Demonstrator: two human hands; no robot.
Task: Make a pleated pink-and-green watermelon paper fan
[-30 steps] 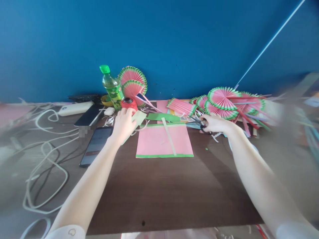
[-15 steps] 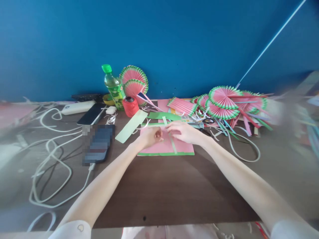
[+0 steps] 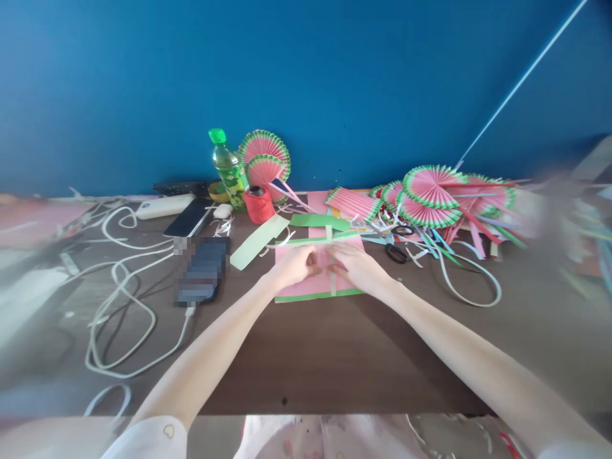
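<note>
A pink paper sheet [image 3: 291,288] with green edges lies flat on the table. Across its middle runs a narrow pale green paper strip [image 3: 333,285], whose upper end sticks out past the sheet's far edge. On the left part of the sheet rests my left hand [image 3: 297,266], fingers curled in; whatever they may hold is hidden. My right hand [image 3: 357,264] reaches in from the right, its fingers stretched over the strip and the sheet, covering the strip's middle. A wide light green paper piece [image 3: 258,242] and a darker green one [image 3: 319,222] lie beyond the sheet.
Behind stand a green-capped bottle [image 3: 230,175], a red spool [image 3: 259,205] and pleated pink fans [image 3: 264,159]. More fans [image 3: 428,197] pile up at right, near scissors [image 3: 396,252]. Two phones [image 3: 203,271] [image 3: 189,218] and a looping white cable [image 3: 129,373] occupy the left.
My right hand has come down lower onto the strip, and the strip now lies straighter across the sheet. My left hand stays beside it. The whole view has shifted slightly.
</note>
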